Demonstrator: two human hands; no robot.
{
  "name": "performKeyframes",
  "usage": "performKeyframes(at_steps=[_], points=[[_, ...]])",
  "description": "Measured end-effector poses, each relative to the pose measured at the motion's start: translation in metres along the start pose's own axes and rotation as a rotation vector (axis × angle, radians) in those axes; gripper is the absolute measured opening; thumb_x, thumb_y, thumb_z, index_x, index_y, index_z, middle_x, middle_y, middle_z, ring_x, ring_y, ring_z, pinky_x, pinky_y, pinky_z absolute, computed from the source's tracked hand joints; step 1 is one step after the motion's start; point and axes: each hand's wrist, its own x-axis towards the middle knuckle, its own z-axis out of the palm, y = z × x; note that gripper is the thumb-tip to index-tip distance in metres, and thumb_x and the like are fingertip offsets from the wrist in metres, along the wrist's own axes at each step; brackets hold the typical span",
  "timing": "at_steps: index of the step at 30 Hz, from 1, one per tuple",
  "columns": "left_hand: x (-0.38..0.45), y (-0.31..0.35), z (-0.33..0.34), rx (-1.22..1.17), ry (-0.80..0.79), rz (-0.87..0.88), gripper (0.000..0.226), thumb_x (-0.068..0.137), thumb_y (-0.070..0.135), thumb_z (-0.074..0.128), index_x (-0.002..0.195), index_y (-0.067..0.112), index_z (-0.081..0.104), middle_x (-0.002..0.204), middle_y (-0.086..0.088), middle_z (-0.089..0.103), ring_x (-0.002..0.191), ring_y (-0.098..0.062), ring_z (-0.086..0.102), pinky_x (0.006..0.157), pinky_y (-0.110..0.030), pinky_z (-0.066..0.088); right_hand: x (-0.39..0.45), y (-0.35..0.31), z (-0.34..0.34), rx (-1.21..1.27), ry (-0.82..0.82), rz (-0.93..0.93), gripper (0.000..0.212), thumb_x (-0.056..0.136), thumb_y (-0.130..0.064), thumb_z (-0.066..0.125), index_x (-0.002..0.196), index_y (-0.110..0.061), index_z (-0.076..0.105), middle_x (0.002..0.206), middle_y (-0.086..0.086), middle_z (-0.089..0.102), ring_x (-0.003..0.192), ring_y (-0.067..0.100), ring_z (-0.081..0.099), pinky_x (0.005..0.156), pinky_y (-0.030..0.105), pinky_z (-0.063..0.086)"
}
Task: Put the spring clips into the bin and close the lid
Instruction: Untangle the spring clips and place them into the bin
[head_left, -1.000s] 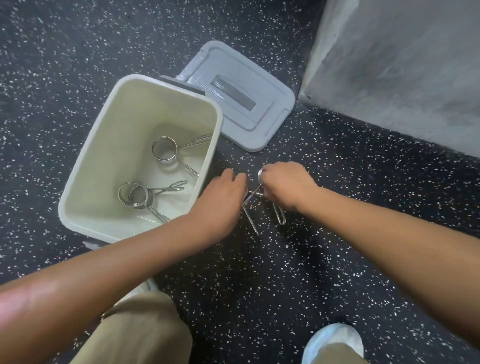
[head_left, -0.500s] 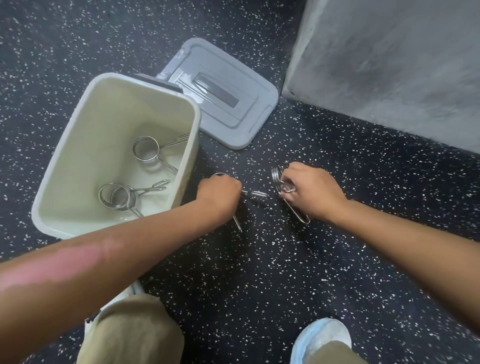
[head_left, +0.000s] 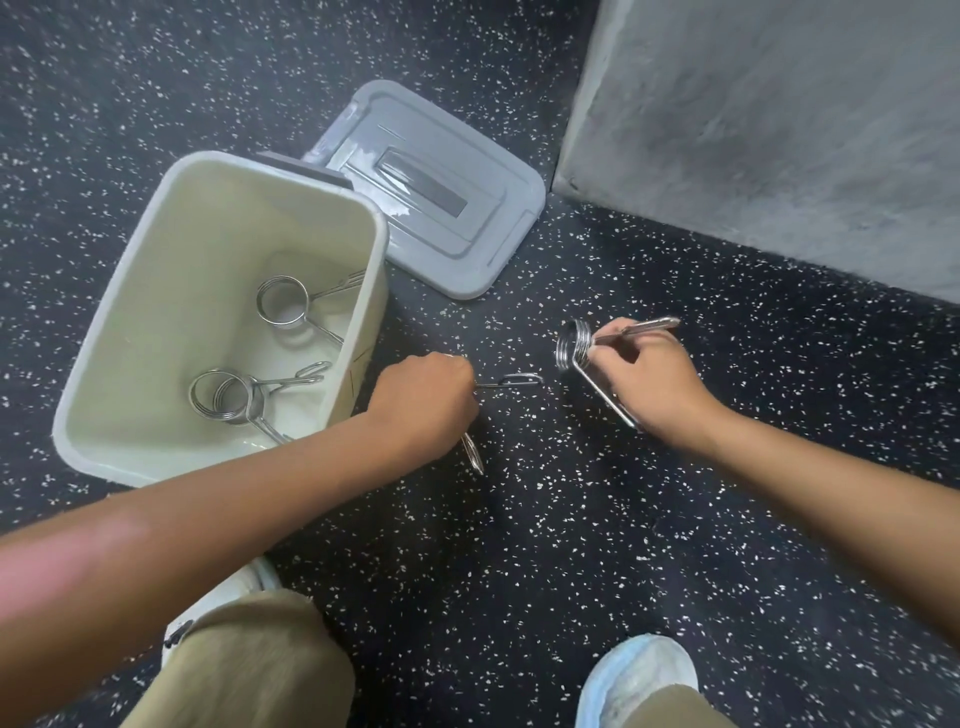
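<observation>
An open cream bin (head_left: 130, 322) stands on the speckled floor at the left, with two steel spring clips inside: one (head_left: 283, 306) further back, one (head_left: 228, 400) nearer me. Its grey lid (head_left: 441, 208) lies flat on the floor behind the bin's right corner. My left hand (head_left: 423, 400) is closed around a spring clip (head_left: 511, 380) just right of the bin; only the clip's two handles stick out. My right hand (head_left: 644, 379) grips another spring clip (head_left: 574, 345) by its handles, coil pointing left, slightly above the floor.
A grey concrete block or wall (head_left: 779, 130) fills the upper right. My knees and two pale shoes (head_left: 639, 680) are at the bottom edge. Dark speckled floor (head_left: 519, 545) lies between my arms.
Both hands closed on clips that lay together on the floor and drew apart. The right hand moved right and lifted its clip; the left stayed near the bin.
</observation>
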Motion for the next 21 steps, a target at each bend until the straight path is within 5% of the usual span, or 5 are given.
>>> performKeyframes(at_steps=[10, 16, 21], points=[[-0.039, -0.021, -0.042, -0.351, 0.221, 0.013, 0.025, 0.09, 0.035, 0.053, 0.07, 0.02, 0.048, 0.062, 0.001, 0.058, 0.059, -0.023, 0.057, 0.05, -0.035, 0.044, 0.001, -0.041, 0.0, 0.337, -0.081, 0.083, 0.017, 0.092, -0.023, 0.06, 0.082, -0.018, 0.072, 0.081, -0.003, 0.074, 0.084, 0.02, 0.067, 0.094, 0.054, 0.052], [-0.064, -0.033, -0.069, -0.634, 0.374, 0.045, 0.023, 0.086, 0.028, 0.064, 0.068, 0.021, 0.052, 0.053, 0.006, 0.056, 0.051, -0.01, 0.052, 0.052, -0.034, 0.044, 0.0, -0.076, 0.004, 0.418, -0.124, 0.013, 0.018, 0.099, -0.014, 0.054, 0.089, -0.01, 0.068, 0.084, 0.009, 0.071, 0.079, 0.024, 0.067, 0.075, 0.042, 0.053], [-0.08, -0.046, -0.083, -0.716, 0.472, 0.038, 0.023, 0.084, 0.024, 0.066, 0.066, 0.022, 0.052, 0.051, 0.011, 0.049, 0.05, -0.005, 0.048, 0.05, -0.021, 0.034, 0.002, -0.096, 0.014, 0.493, -0.159, -0.002, 0.02, 0.1, -0.016, 0.053, 0.084, -0.013, 0.065, 0.074, 0.002, 0.069, 0.071, 0.021, 0.069, 0.067, 0.036, 0.051]])
